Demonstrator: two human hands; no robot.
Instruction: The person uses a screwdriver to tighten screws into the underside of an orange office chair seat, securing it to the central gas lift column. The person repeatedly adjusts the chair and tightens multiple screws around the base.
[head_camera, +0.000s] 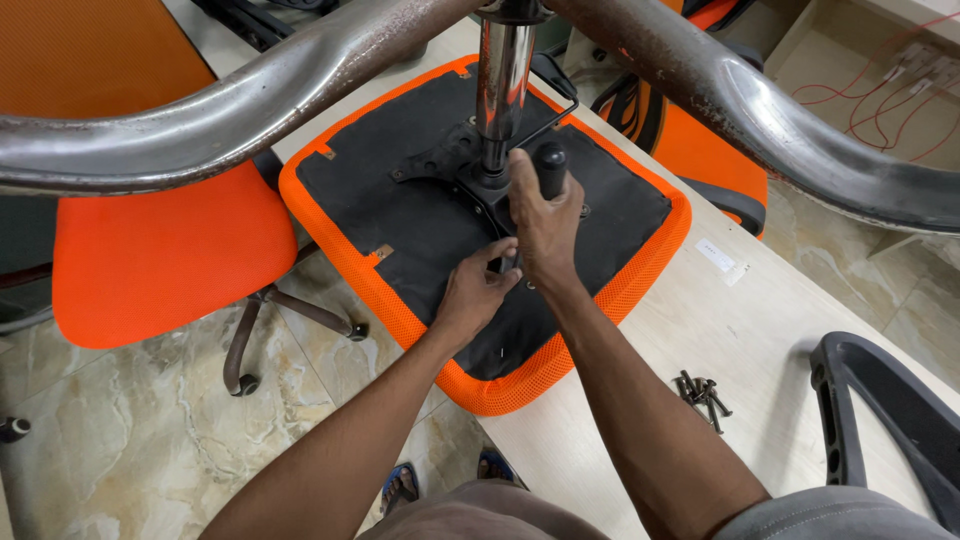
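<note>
We see an upturned orange seat (620, 290) lying on a pale table (700, 330), its black underside facing up, hanging a little over the table's left edge. A black metal plate (440, 160) sits at the middle of that underside, and a chrome column (503, 80) rises from it toward us, ending in worn metal legs (250, 100) that spread across the top of the view. Our right hand (545, 215) is wrapped shut around a black-handled tool (550, 168), held upright just right of the column's foot. Our left hand (478, 290) is just near of it, fingers pinched at the tool's lower end; we cannot tell what, if anything, they grip. A small heap of dark screws (703, 393) lies on the table to the near right, well apart from the hands, and a black armrest (880, 420) lies at the table's near right corner. Left of the table another orange chair (160, 260) stands on the marble floor (130, 450).
</note>
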